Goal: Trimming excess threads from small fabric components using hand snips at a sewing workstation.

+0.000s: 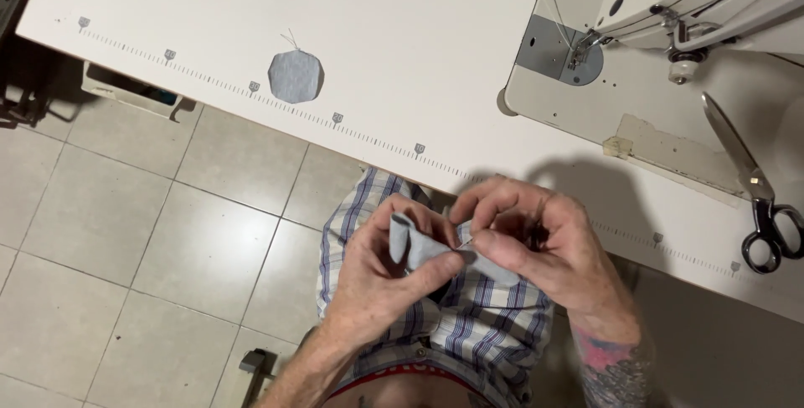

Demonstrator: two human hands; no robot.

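A small folded piece of light grey-blue knit fabric (419, 245) is held in front of the person's checked shirt, just below the table edge, pinched between both hands. The left hand (381, 278) wraps it from beneath, thumb pressed across its lower fold; the right hand (536, 240) is closed narrowly at its right end, fingertips nipping what looks like a pin or needle, too small to be sure. The handwork appears to be midway: the piece is folded, not yet at the machine. On the white table (402, 48) a matching round grey fabric patch (295, 75) lies well apart. Farther right stand the white sewing machine (670, 6) and black-handled scissors (758, 194).
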